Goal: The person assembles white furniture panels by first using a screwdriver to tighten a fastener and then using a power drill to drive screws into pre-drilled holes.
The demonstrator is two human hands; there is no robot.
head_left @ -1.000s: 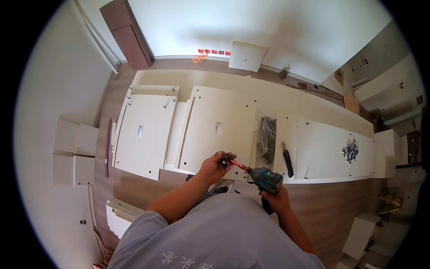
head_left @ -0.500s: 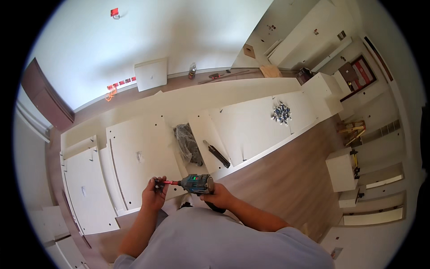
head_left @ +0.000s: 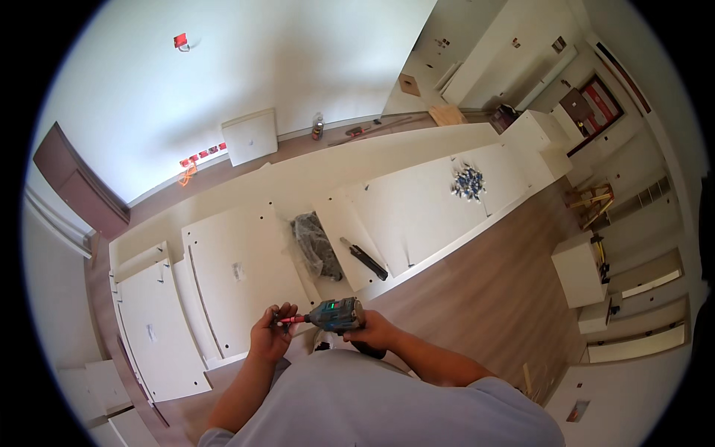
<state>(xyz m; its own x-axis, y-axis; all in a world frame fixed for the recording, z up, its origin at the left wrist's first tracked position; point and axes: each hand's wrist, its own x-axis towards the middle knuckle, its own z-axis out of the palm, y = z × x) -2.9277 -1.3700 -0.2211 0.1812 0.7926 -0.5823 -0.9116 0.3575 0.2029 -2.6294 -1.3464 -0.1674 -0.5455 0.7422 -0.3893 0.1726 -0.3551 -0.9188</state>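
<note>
My right hand [head_left: 375, 330] grips a dark cordless impact driver [head_left: 339, 314] by its handle, close to my body. A red-collared bit [head_left: 297, 319] points left from the driver. At its tip, the fingers of my left hand [head_left: 271, 335] are pinched together; what is between them, if anything, is too small to make out. Just beyond the hands lies a white drilled panel [head_left: 242, 298]. A clear plastic bag [head_left: 316, 246] with dark contents sits to its right, beside a black utility knife [head_left: 366, 262] on a narrower white board [head_left: 344, 231].
Farther right, a pile of small blue and silver fittings [head_left: 468, 182] rests on a long white panel [head_left: 424, 212]. Another panel [head_left: 153, 320] with pegs lies at the left. White cabinet boxes [head_left: 577, 268] and a yellow stepladder [head_left: 593, 203] stand across the wood floor [head_left: 477, 298].
My hands and the driver have shifted slightly right and down in view. My left fingers have opened out a little around the bit's tip. The whole scene has turned slightly.
</note>
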